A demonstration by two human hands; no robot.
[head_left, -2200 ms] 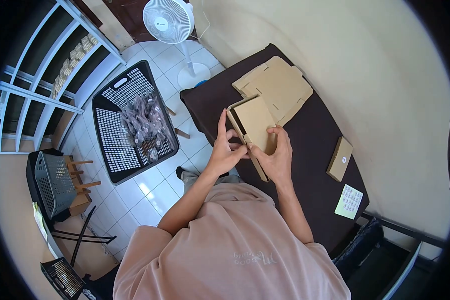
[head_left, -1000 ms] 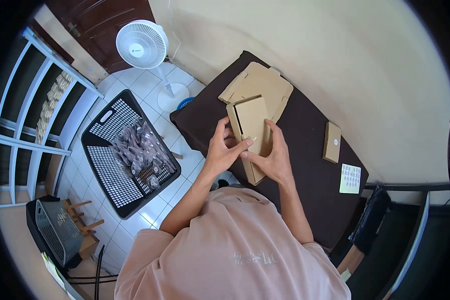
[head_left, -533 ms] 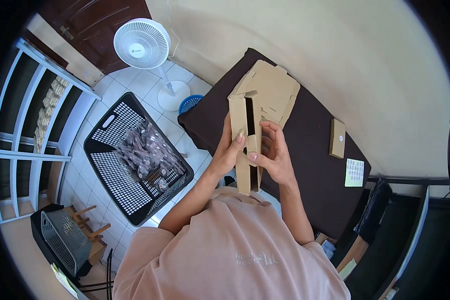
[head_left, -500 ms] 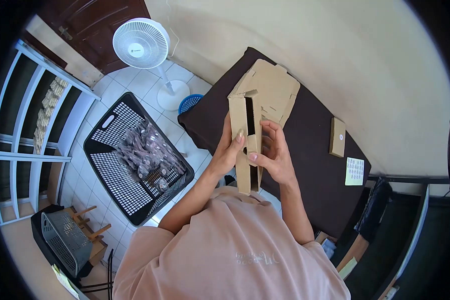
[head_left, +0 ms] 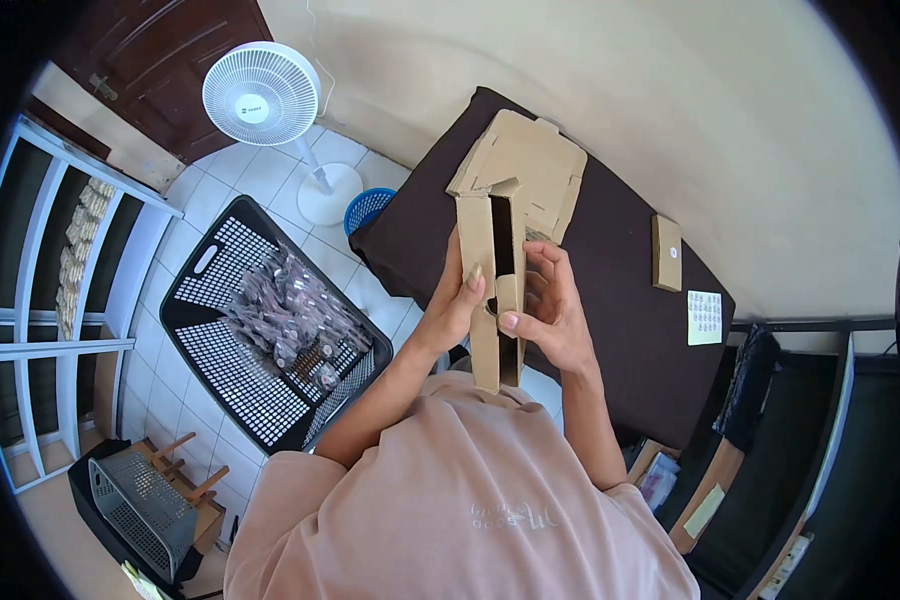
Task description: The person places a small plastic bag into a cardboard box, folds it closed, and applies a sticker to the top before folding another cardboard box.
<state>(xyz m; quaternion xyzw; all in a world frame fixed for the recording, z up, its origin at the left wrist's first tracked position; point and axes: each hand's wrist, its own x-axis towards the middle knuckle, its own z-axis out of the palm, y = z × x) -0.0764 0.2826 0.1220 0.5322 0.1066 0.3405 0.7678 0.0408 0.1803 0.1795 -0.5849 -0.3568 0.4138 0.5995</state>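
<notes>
Grip: our left hand [head_left: 453, 308] grasps one side of the cardboard box [head_left: 480, 235], thumb flat on its wall; our right hand [head_left: 558, 320] pinches at the tab [head_left: 508, 291], thumb on its lower edge and fingers curled behind.
Box: we hold it on edge in front of our chest, with dark gaps showing above and below the tab.
Tab: we do best to line it up squarely and ease it with the thumb, since thin board probably creases if forced at an angle.
Walls: we judge light, even support from the left palm safer than a squeeze, which could bow the sides.
Table: on the dark cloth [head_left: 620, 300] we see flat cardboard [head_left: 532, 165] and a small closed box [head_left: 667, 275].
Sticker: a pale round one [head_left: 673, 253] sits on that small box, too small for us to read.
Sheet: rows of little marks cover it [head_left: 704, 318], and we cannot make out words.
Fan: its hub badge [head_left: 252, 108] carries lettering we cannot read.
Shirt: we spot pale lettering [head_left: 515, 515], upside down and only partly legible.
</notes>
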